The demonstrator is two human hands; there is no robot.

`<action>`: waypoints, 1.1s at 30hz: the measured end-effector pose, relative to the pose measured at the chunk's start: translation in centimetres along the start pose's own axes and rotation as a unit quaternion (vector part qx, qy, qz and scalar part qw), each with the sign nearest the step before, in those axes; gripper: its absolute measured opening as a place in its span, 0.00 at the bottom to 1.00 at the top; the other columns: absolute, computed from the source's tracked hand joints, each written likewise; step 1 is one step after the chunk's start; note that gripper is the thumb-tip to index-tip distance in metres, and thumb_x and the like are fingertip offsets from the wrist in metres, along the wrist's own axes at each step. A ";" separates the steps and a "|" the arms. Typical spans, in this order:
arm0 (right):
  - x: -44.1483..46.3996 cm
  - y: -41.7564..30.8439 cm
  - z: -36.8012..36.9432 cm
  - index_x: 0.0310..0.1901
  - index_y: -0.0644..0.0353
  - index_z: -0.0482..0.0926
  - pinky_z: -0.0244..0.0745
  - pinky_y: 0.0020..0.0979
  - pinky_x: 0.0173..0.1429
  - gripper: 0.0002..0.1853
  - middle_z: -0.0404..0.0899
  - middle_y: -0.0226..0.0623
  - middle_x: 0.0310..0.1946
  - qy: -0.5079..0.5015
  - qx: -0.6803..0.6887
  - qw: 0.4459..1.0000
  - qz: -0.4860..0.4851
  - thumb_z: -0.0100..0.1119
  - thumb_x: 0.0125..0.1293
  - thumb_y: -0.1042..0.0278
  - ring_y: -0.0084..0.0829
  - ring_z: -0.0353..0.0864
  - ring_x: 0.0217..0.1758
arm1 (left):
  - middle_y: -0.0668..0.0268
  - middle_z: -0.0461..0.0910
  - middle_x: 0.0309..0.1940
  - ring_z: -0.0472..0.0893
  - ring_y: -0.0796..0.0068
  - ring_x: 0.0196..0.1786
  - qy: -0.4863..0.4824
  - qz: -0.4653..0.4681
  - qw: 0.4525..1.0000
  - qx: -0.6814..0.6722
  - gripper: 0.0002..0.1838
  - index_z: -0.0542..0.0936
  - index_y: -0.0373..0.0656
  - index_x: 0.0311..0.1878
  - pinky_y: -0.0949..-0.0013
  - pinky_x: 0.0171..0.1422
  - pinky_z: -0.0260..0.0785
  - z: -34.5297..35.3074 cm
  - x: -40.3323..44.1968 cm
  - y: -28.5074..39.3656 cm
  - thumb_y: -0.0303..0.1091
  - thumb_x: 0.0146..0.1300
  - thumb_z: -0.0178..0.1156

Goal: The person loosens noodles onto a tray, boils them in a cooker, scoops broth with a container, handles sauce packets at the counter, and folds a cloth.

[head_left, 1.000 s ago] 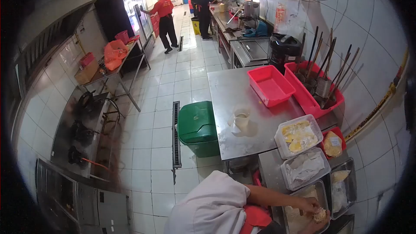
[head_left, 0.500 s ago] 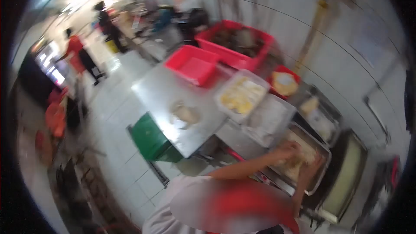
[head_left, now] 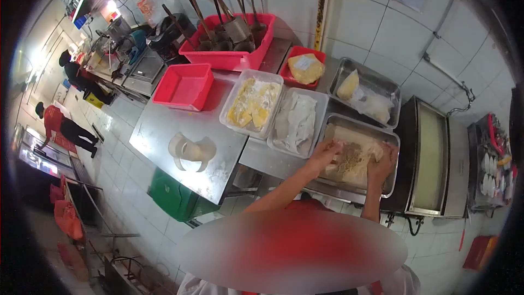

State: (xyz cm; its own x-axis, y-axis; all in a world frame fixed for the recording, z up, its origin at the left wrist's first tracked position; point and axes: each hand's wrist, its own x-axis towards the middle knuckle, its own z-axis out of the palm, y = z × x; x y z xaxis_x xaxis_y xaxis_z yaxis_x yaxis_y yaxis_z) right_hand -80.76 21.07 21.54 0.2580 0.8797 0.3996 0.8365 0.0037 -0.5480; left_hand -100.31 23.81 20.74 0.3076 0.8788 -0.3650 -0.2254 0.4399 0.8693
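A steel tray holds pale, powdery flour with thin yellowish shreds and a greyish patch in the middle. Both my hands are inside it. Over the tray's left side, my left hand has its fingers curled inward; whatever is in them is hard to make out. My right hand is at the tray's right side, fingers closed around a pale floury clump. Just left of the tray stands a clear plastic tub with white, flour-covered contents. Beyond it, another tub contains yellow pieces dusted white.
Behind the tray is a steel pan with bagged food. A fryer-like vat stands at right. Red bins and a tub of long-handled strainers sit at the back left. A translucent pitcher lies on the steel table. Two people stand far left.
My view has swung to the right and become sharp. My hands remain in the steel tray, now slightly farther apart, the left at its left side and the right at its right.
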 end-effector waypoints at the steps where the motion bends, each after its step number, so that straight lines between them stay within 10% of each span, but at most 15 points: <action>1: 0.1 -0.1 0.4 0.45 0.59 0.78 0.67 0.41 0.58 0.25 0.68 0.48 0.51 -0.002 -0.005 1.000 -0.012 0.57 0.40 0.86 0.47 0.70 0.55 | 0.70 0.76 0.47 0.74 0.74 0.51 -0.003 0.005 1.000 -0.019 0.14 0.76 0.46 0.48 0.66 0.46 0.69 -0.3 -0.3 -0.7 0.45 0.66 0.55; 15: 0.6 0.3 -1.3 0.54 0.59 0.73 0.64 0.45 0.62 0.28 0.68 0.47 0.56 0.074 0.011 0.996 -0.046 0.60 0.46 0.81 0.49 0.64 0.63 | 0.71 0.77 0.37 0.77 0.81 0.39 0.074 0.169 0.979 -0.091 0.10 0.75 0.45 0.42 0.73 0.38 0.71 -1.9 2.5 9.4 0.41 0.66 0.55; 17: 0.1 1.6 0.8 0.56 0.56 0.71 0.64 0.48 0.60 0.31 0.69 0.49 0.52 -0.061 -0.137 0.989 0.006 0.60 0.44 0.80 0.53 0.66 0.59 | 0.70 0.77 0.37 0.77 0.80 0.39 0.093 0.209 0.969 -0.088 0.10 0.75 0.45 0.42 0.73 0.38 0.71 -3.9 3.1 10.6 0.41 0.66 0.55; 21: -0.4 1.7 -0.2 0.55 0.60 0.71 0.60 0.50 0.64 0.29 0.68 0.51 0.53 0.034 -0.023 0.999 0.012 0.60 0.46 0.79 0.55 0.63 0.63 | 0.67 0.78 0.38 0.78 0.77 0.38 0.098 0.323 0.939 -0.069 0.11 0.75 0.44 0.45 0.72 0.38 0.73 -10.6 6.7 17.3 0.40 0.65 0.57; 24: -0.7 3.3 2.9 0.57 0.60 0.71 0.56 0.49 0.68 0.23 0.65 0.50 0.61 -0.096 -0.181 0.961 0.184 0.58 0.60 0.62 0.54 0.63 0.64 | 0.68 0.78 0.35 0.77 0.80 0.35 0.163 0.385 0.906 -0.059 0.08 0.76 0.43 0.42 0.73 0.36 0.73 -16.4 9.8 22.8 0.35 0.63 0.58; 27: 0.2 1.8 0.4 0.59 0.59 0.69 0.58 0.49 0.67 0.24 0.64 0.49 0.62 0.096 -0.094 0.991 -0.022 0.55 0.62 0.59 0.54 0.64 0.64 | 0.70 0.76 0.34 0.76 0.81 0.31 0.243 0.493 0.835 0.007 0.07 0.75 0.40 0.42 0.79 0.32 0.70 -23.7 13.0 27.6 0.32 0.63 0.57; 28: 0.4 0.1 0.8 0.52 0.58 0.73 0.61 0.47 0.61 0.21 0.71 0.47 0.50 0.192 0.025 0.981 -0.002 0.58 0.54 0.72 0.50 0.69 0.54 | 0.69 0.76 0.36 0.77 0.79 0.35 0.144 0.534 0.831 -0.052 0.08 0.75 0.40 0.43 0.77 0.37 0.70 -29.3 15.9 28.6 0.31 0.62 0.57; 30: 0.5 -1.4 2.4 0.52 0.57 0.73 0.63 0.45 0.59 0.23 0.71 0.47 0.49 0.126 -0.051 0.989 0.054 0.58 0.50 0.74 0.48 0.70 0.53 | 0.62 0.76 0.44 0.75 0.68 0.47 0.196 0.584 0.786 0.037 0.13 0.74 0.39 0.48 0.67 0.55 0.68 -38.5 22.3 29.8 0.30 0.59 0.56; 32: -1.2 -2.2 2.1 0.52 0.57 0.73 0.67 0.42 0.56 0.27 0.71 0.45 0.49 0.081 -0.167 0.976 0.114 0.58 0.44 0.78 0.47 0.70 0.53 | 0.51 0.74 0.49 0.73 0.54 0.53 0.280 0.570 0.622 0.458 0.23 0.71 0.36 0.55 0.58 0.60 0.63 -43.4 23.2 30.9 0.32 0.54 0.58; 33: -0.7 -3.1 1.8 0.52 0.56 0.73 0.68 0.40 0.55 0.28 0.71 0.44 0.49 0.122 -0.221 0.961 0.115 0.58 0.42 0.79 0.47 0.70 0.54 | 0.48 0.75 0.47 0.74 0.49 0.52 0.275 0.461 0.629 0.562 0.27 0.71 0.36 0.56 0.55 0.58 0.66 -45.0 23.3 31.4 0.32 0.50 0.58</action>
State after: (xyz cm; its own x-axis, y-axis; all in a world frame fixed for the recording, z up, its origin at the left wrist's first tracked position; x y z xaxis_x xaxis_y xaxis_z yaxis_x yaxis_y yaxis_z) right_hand -84.44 21.31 21.66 0.5208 0.6952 0.4954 0.8537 -0.4273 -0.2978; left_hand -141.84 66.44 24.49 0.0883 0.7312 0.6764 0.8172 -0.4414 0.3705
